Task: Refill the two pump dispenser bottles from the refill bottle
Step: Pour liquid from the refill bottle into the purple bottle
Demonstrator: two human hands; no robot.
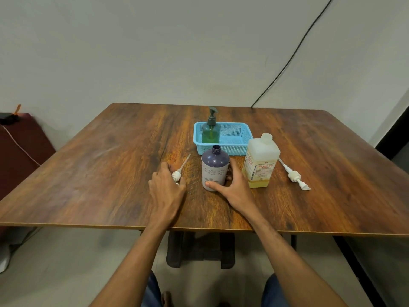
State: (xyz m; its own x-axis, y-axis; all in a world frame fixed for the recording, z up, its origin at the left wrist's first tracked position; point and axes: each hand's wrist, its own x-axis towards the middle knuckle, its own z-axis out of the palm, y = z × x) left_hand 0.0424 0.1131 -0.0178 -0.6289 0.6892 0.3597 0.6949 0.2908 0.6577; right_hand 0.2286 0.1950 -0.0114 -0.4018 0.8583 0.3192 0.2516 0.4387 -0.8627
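Observation:
A purple dispenser bottle (215,167) with a white flowered lower half stands uncapped mid-table. My right hand (232,187) wraps around its base. My left hand (168,185) lies on the table to its left, closed on a white pump head (177,174) whose tube points away. Right of the purple bottle stands the translucent refill bottle (261,162), open, with a little yellow liquid at the bottom. A green pump bottle (211,129) with its grey pump on stands in the blue basket (234,136).
A second white pump head with tube (294,175) lies on the table right of the refill bottle. The wooden table (110,162) backs onto a wall; a black cable (294,52) runs down the wall behind it. A dark red seat (20,147) sits at left.

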